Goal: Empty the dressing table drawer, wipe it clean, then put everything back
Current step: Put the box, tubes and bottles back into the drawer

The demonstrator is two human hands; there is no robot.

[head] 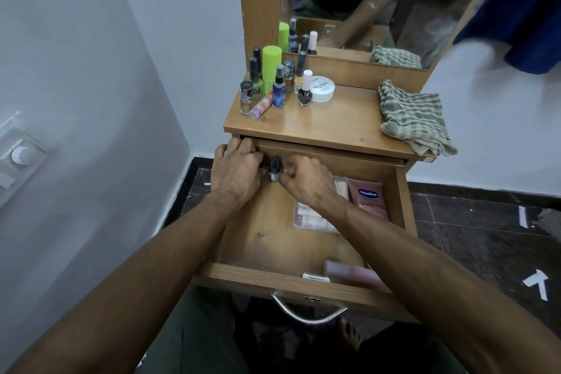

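Note:
The wooden drawer [258, 240] of the dressing table is pulled open. Both my hands reach into its back left corner. My right hand [303, 184] pinches a small dark-capped nail polish bottle [274, 167]. My left hand [236, 170] has its fingers curled under the table top beside that bottle; what it grips is hidden. Inside the drawer lie a pink Vaseline tube [368, 199], a clear flat box [315, 218] and a pink item [352, 273] near the front. A green checked cloth [413, 115] lies on the table top [328, 121].
Several nail polish bottles [273, 82], a lime green container [272, 65] and a white round tub [321, 88] stand at the top's back left. A mirror [364, 0] rises behind. The drawer's metal handle [306, 314] is near my legs. A wall [91, 100] stands at left.

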